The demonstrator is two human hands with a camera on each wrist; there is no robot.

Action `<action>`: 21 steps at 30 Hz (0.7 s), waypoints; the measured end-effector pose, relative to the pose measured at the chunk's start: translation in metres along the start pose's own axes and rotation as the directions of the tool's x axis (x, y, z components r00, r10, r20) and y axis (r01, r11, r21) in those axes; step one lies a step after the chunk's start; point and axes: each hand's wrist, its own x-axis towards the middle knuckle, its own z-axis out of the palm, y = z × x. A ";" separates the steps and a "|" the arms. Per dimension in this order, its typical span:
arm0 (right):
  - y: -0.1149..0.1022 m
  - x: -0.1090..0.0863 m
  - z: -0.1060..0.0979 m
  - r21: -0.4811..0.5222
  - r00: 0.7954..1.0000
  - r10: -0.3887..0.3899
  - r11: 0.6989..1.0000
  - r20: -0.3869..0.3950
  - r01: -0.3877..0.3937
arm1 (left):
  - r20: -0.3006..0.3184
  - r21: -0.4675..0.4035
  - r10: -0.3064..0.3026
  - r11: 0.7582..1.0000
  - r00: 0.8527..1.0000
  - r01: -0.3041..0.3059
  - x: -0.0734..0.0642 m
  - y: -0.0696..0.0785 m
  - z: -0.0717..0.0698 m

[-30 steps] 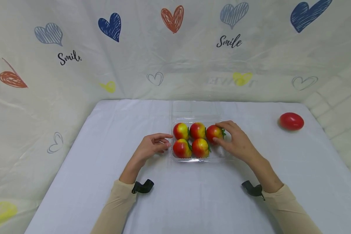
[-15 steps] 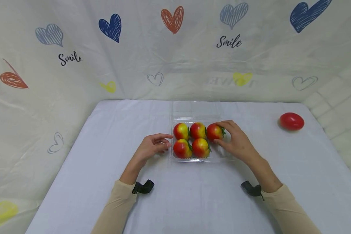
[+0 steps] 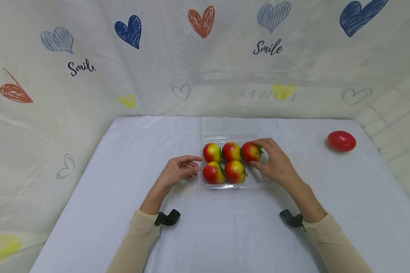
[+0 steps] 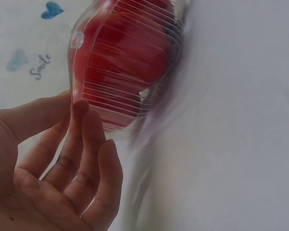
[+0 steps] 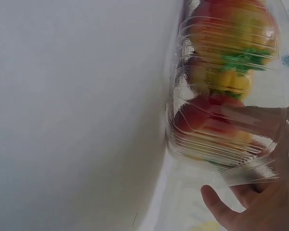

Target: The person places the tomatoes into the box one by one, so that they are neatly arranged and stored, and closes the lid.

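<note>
**One grip sure, one grip unclear**

Your left hand (image 3: 175,171) touches the clear box (image 3: 225,186) at its left rim — can't tell if it's pinching. Five red-yellow fruits (image 3: 231,152) sit inside; your right hand (image 3: 277,163) grips the back-right one (image 3: 250,152).

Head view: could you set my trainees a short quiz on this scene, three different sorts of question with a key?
1. How many fruits show in the box?
2. Where is the red oval? A: in the box. B: left of the box. C: right of the box.
3. Fill in: one of the fruits is held by the ____.

Key: 1. Five. 2. C. 3. Right hand.
</note>
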 end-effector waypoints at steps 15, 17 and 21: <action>0.001 -0.001 -0.002 0.012 0.999 0.000 1.000 -0.032 0.001 | 0.005 0.003 0.010 1.000 1.000 -0.010 0.000 0.000 0.000; 0.001 0.000 -0.001 0.008 1.000 -0.003 1.000 -0.030 0.003 | 0.003 0.001 0.009 1.000 1.000 -0.009 0.000 0.000 0.000; 0.002 0.000 0.000 0.003 1.000 -0.005 1.000 -0.024 0.005 | 0.002 -0.003 0.003 1.000 1.000 -0.003 -0.001 0.000 0.000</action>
